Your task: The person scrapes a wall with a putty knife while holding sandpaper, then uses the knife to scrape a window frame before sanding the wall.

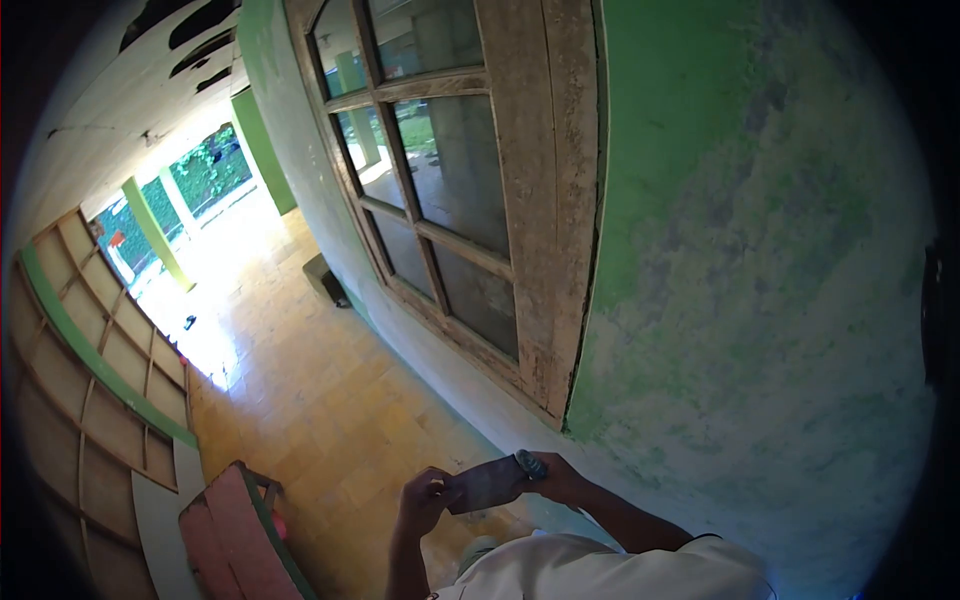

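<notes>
A dark grey, flat rectangular sheet (487,485) is stretched between my two hands, in front of my body and low in the view. My left hand (422,502) is closed on its left end, with the fingers bent over the edge. The other end is in my right hand (556,480), also closed. A small blue-green object with a rounded end (530,463) shows by the right fingers; I cannot make out what it is. Beyond the hands, a worn wooden window frame (545,300) with several glass panes sits in the wall.
A patchy green and white wall (720,300) rises close on my right. The yellow tiled floor (340,400) runs along it to bright pillars (155,235). A red bench (215,540) stands at lower left, near a wooden lattice partition (90,400). A box-like object (322,280) stands against the wall.
</notes>
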`<state>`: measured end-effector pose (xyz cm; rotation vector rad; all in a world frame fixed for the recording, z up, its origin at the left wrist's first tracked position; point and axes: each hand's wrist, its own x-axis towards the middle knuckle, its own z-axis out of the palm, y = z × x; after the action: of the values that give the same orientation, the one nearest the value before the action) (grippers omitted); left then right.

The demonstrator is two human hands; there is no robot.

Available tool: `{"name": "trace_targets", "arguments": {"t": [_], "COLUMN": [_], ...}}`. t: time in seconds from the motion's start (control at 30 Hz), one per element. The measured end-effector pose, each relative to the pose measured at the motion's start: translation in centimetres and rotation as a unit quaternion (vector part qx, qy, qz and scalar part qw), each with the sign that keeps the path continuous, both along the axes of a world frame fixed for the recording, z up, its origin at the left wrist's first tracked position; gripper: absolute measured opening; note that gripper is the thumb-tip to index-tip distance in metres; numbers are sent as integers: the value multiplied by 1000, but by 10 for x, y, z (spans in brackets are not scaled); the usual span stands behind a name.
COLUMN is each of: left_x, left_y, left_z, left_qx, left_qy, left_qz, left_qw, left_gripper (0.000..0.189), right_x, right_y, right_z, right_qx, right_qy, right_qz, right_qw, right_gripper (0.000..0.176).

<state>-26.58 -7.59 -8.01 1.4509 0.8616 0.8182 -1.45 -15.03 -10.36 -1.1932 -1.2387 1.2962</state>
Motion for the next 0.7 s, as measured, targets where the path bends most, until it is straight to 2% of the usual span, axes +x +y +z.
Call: {"name": "trace_targets", "arguments": {"t": [0.07,0.17,0.27,0.33,0.43,0.57,0.63,0.67,0.7], "left_x": [14,38,65,82,105,128,135,138,141], "left_y": [20,55,89,111,149,190,205,213,219], "left_z": [-3,-10,-7,2,13,27,30,29,28], "left_qx": [10,95,42,66,97,81,58,35,34], "left_qy": [4,-10,-74,-62,-59,-44,-52,-54,-55], "left_qz": [-31,-104,-170,-212,-281,-365,-397,-414,-424], "left_qw": [999,990,982,973,953,926,915,908,903], "left_gripper": [17,14,14,14,14,14,14,15,15], "right_x": [11,20,28,33,30,21,18,17,15], "right_y": [5,9,10,17,23,38,49,51,51], "right_z": [-7,0,12,14,51,66,59,59,69], "right_qx": [-11,-6,-53,-3,-55,-43,40,39,19], "right_qy": [-10,-9,-9,14,27,37,-9,-11,-77], "right_qz": [-25,-78,-154,-189,-248,-325,-354,-366,-384], "right_qw": [1000,997,987,982,967,944,934,930,920], "right_gripper": [32,30,27,23,24,22,22,22,23]}}
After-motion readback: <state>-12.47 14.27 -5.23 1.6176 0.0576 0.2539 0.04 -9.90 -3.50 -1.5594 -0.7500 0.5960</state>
